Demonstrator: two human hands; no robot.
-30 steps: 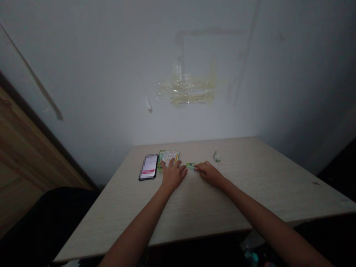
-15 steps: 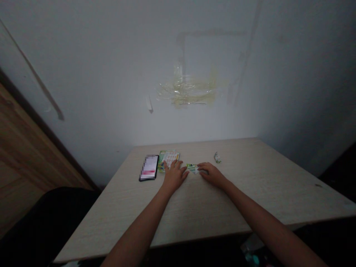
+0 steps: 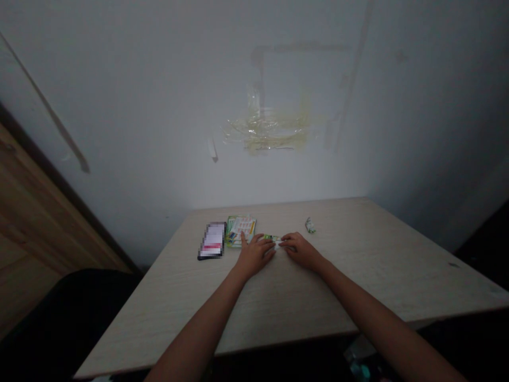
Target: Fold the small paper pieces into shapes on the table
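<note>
A small green and white printed paper (image 3: pixel 272 237) lies on the table between my two hands, partly covered by fingers. My left hand (image 3: pixel 255 256) has its index finger and thumb closed at the left part of this paper, while an outer finger sticks out towards a stack of leaflets. At the right end of the paper, my right hand (image 3: pixel 301 250) pinches with bent fingers. The green and white leaflets (image 3: pixel 242 227) lie just beyond my left hand. The exact fold of the small paper is hidden under my fingertips.
A phone (image 3: pixel 212 241) with its screen lit lies left of the leaflets. Behind my right hand sits a crumpled green and white scrap (image 3: pixel 310 225). The pale wooden table (image 3: pixel 358 239) meets a wall (image 3: pixel 159 132) with old tape on it.
My left hand has moved right, off the leaflets and closer to my right hand. Less of the small paper shows, and it looks narrower now. My right hand has barely shifted.
</note>
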